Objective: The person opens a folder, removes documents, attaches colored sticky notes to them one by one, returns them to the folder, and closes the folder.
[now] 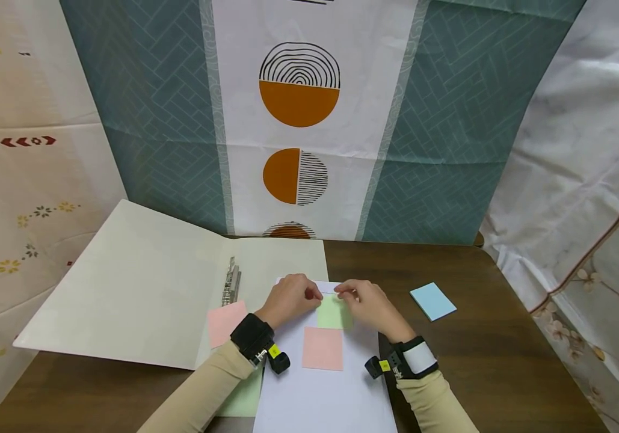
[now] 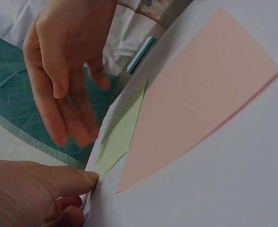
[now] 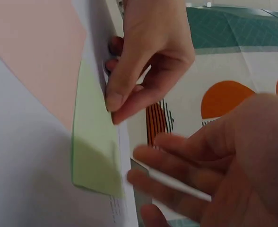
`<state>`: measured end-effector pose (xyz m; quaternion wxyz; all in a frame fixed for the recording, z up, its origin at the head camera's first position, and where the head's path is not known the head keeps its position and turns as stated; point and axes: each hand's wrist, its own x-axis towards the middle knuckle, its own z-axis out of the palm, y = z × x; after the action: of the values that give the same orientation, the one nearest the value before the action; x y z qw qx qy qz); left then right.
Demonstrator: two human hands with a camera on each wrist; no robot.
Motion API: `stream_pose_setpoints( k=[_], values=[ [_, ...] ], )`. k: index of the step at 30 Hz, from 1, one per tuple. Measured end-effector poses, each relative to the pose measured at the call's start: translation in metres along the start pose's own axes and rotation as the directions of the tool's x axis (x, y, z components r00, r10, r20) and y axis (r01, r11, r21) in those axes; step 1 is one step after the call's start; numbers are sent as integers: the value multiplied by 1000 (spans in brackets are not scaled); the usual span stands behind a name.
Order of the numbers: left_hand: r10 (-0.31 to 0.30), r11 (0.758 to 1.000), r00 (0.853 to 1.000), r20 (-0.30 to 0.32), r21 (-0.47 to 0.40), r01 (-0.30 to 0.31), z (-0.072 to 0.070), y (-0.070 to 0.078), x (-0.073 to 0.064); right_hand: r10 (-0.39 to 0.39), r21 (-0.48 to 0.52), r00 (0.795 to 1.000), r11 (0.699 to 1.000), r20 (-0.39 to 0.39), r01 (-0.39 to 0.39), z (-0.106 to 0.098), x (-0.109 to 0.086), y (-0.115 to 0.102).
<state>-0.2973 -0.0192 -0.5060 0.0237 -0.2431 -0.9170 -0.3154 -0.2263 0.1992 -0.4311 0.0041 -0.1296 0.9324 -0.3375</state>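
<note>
My left hand pinches the upper left corner of a green sticky note between thumb and fingertips. This note lies at the top of a white sheet of paper, covering part of its printed lines. Just below it is a pink sticky note on the same sheet. My right hand is over the note's upper right side. In the right wrist view the right hand has its fingers spread, nothing between them, beside the green note.
An open white binder with a metal clip lies to the left. A pink sticky pad rests on it, and a green one shows beside the paper. At right, a blue sticky pad sits on the brown table.
</note>
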Motion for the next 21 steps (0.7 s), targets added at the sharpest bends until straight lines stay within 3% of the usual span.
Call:
stream_pose_setpoints(
  k=[3,5,6,7,10,13,15,17,20,21],
  values=[
    [0,1000,1000,-1,-19,0,-2,2,-1,-104,-1,991,995,81,104,21,14,37],
    [7,1000,1000,1,-19,-6,-2,2,-1,-121,-9,988,992,94,122,27,17,45],
    [4,1000,1000,0,-16,-4,0,-1,0,-147,-6,985,989,86,148,31,20,60],
    [5,1000,1000,0,-18,-5,-1,0,-1,-121,-4,989,993,85,122,31,20,61],
    [21,1000,1000,-5,-23,-21,-7,4,-4,-15,14,996,1000,83,14,6,5,24],
    [38,999,999,-19,-20,-38,-14,10,-9,96,-6,993,995,71,-95,-8,-1,10],
    [41,999,999,-16,-21,-42,-20,16,-13,54,-45,997,998,63,-51,-5,3,33],
    [43,999,999,-10,-1,-43,-23,21,-15,39,-68,997,997,67,-35,-5,3,39],
    [65,998,998,-4,23,-65,-30,32,-17,38,-64,995,997,88,-32,-6,2,38],
    [78,997,997,0,20,-78,-32,36,-17,69,-54,993,996,95,-64,-9,-1,27]
  ],
)
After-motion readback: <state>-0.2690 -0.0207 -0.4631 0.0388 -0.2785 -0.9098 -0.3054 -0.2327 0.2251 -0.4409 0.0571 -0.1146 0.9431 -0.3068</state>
